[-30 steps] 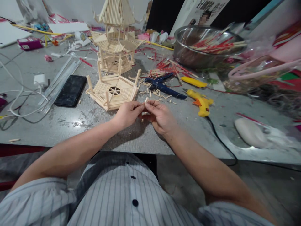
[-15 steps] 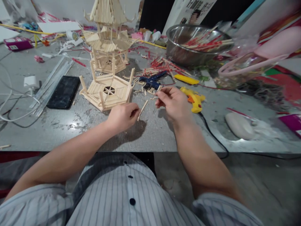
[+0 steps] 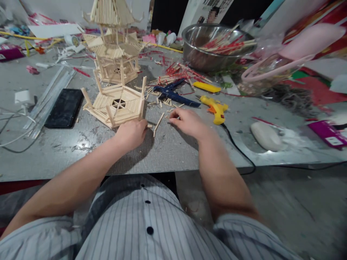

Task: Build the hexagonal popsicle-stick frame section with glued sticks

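My left hand [image 3: 132, 133] rests closed on the grey table [image 3: 173, 151], just in front of a hexagonal stick-built base [image 3: 116, 104]. A thin wooden stick [image 3: 158, 124] pokes out slanted from its fingertips. To its right, my right hand [image 3: 189, 123] lies low on the table with thumb and fingers pinched together at a scatter of short stick offcuts [image 3: 165, 104]. What the pinch holds is too small to make out. Behind the base stands a tall stick-built pagoda model [image 3: 114, 47].
Blue cutters [image 3: 173, 94], a yellow glue gun [image 3: 215, 108] with its black cord and a yellow knife [image 3: 207, 86] lie beyond my right hand. A steel bowl [image 3: 214, 50] of red-tipped sticks stands behind. A black phone [image 3: 64, 108] lies left, a white lump [image 3: 267, 136] right.
My hands, joined on one stick a second ago, have parted. The right hand reached out, then dropped to the table by the offcuts. The left hand moved towards the hexagonal base.
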A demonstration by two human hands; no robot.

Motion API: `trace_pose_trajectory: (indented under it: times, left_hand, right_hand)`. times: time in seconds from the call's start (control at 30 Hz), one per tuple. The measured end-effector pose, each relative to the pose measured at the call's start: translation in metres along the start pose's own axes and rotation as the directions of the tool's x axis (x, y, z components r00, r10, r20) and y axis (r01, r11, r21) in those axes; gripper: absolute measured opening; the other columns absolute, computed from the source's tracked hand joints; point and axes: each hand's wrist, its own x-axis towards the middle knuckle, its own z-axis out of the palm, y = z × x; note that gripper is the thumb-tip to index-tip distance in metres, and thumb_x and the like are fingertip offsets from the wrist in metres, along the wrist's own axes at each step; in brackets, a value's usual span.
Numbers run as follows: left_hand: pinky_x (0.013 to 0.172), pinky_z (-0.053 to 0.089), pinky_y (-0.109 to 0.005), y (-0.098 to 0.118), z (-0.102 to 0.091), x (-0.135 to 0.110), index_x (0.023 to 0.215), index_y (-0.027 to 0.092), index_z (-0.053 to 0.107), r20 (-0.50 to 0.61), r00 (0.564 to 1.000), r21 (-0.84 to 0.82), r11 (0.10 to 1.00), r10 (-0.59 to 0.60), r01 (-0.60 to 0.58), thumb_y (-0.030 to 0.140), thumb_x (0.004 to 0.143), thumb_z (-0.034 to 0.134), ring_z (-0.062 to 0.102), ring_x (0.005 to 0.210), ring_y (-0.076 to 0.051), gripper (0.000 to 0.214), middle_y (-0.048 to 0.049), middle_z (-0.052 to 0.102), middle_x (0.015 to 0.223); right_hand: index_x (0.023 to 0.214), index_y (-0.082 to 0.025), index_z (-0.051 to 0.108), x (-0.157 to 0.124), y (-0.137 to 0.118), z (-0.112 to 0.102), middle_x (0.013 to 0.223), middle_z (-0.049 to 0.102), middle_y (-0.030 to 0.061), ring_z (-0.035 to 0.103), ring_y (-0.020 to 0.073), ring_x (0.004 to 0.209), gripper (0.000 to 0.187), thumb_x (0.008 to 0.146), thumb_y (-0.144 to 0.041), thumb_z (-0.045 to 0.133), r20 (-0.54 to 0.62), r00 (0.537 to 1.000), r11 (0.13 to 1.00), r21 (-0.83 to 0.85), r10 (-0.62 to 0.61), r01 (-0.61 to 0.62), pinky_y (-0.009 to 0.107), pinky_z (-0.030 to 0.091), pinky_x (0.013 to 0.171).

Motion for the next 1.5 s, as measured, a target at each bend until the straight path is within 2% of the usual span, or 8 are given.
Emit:
trace_pose_trajectory:
  times: [0.3, 0.6, 0.87, 0.97, 1.13, 1.3, 1.5]
  left_hand:
    - [0.078, 0.049, -0.034, -0.001, 0.003, 0.002, 0.117, 0.015, 0.059, 0.001, 1.0, -0.012, 1.0, -0.02, 0.02, 0.026, 0.09, 0.043, 0.066, 0.098, -0.026, 0.033, -0.0139, 0.07, 0.106]
    - [0.075, 0.05, -0.038, 0.0, 0.004, 0.001, 0.113, 0.014, 0.056, -0.005, 1.0, -0.022, 1.0, -0.018, 0.018, 0.025, 0.09, 0.042, 0.066, 0.095, -0.029, 0.029, -0.015, 0.07, 0.103]
    - [0.069, 0.049, -0.036, 0.0, 0.008, 0.003, 0.126, 0.022, 0.054, -0.035, 0.999, 0.035, 0.999, 0.018, -0.017, 0.024, 0.091, 0.041, 0.068, 0.09, -0.029, 0.038, -0.0124, 0.07, 0.102]
    - [0.067, 0.048, -0.034, 0.0, 0.01, 0.006, 0.12, 0.024, 0.059, -0.026, 0.999, 0.056, 0.998, 0.044, -0.042, 0.026, 0.092, 0.039, 0.067, 0.09, -0.028, 0.034, -0.011, 0.07, 0.1]
    - [0.067, 0.045, -0.029, 0.0, 0.01, 0.008, 0.104, 0.02, 0.064, -0.013, 0.998, 0.085, 0.995, 0.056, -0.055, 0.026, 0.092, 0.04, 0.066, 0.088, -0.024, 0.028, -0.0091, 0.07, 0.096]
    - [0.066, 0.046, -0.032, 0.001, 0.01, 0.007, 0.103, 0.018, 0.064, -0.019, 0.999, 0.077, 0.996, 0.044, -0.043, 0.028, 0.093, 0.039, 0.067, 0.085, -0.026, 0.03, -0.0116, 0.071, 0.093]
    - [0.069, 0.048, -0.034, 0.002, 0.011, 0.005, 0.106, 0.016, 0.063, -0.039, 0.999, 0.081, 0.997, 0.009, -0.006, 0.031, 0.092, 0.037, 0.068, 0.086, -0.027, 0.033, -0.0131, 0.071, 0.091]
  right_hand:
    - [0.075, -0.022, 0.061, 0.0, -0.004, 0.006, 0.076, 0.066, 0.0037, 0.058, 0.0189, 0.071, 0.008, 0.078, -0.015, 0.058, 0.03, 0.999, 0.998, 0.043, -0.036, 0.035, 0.032, 0.04, 0.069]
    - [0.076, -0.022, 0.06, 0.001, -0.001, 0.01, 0.075, 0.065, 0.0027, 0.056, 0.0177, 0.069, 0.007, 0.077, -0.016, 0.058, -0.003, 0.999, 0.994, 0.1, -0.039, 0.039, 0.032, 0.04, 0.068]
    - [0.077, -0.022, 0.059, 0.0, -0.006, 0.011, 0.077, 0.064, 0.0037, 0.058, 0.0192, 0.072, 0.005, 0.078, -0.018, 0.059, 0.04, 0.999, 0.987, 0.162, -0.015, 0.008, 0.035, 0.042, 0.072]
    - [0.079, -0.022, 0.059, 0.0, -0.006, 0.013, 0.073, 0.063, 0.0026, 0.058, 0.0185, 0.071, 0.003, 0.078, -0.02, 0.059, 0.048, 0.999, 0.978, 0.21, -0.017, 0.007, 0.034, 0.043, 0.071]
    - [0.081, -0.022, 0.058, 0.001, -0.002, 0.017, 0.072, 0.062, 0.0017, 0.058, 0.0179, 0.072, 0.004, 0.078, -0.02, 0.058, 0.039, 0.999, 0.962, 0.273, -0.023, 0.012, 0.033, 0.044, 0.068]
    - [0.082, -0.023, 0.058, 0.003, 0.002, 0.018, 0.076, 0.061, 0.0019, 0.057, 0.0175, 0.073, 0.007, 0.077, -0.018, 0.058, -0.01, 1.0, 0.947, 0.319, -0.019, 0.021, 0.033, 0.044, 0.069]
    - [0.085, -0.021, 0.058, 0.003, -0.002, 0.018, 0.083, 0.064, 0.0032, 0.058, 0.0173, 0.075, 0.011, 0.075, -0.016, 0.057, -0.046, 0.999, 0.965, 0.261, -0.021, 0.032, 0.033, 0.044, 0.073]
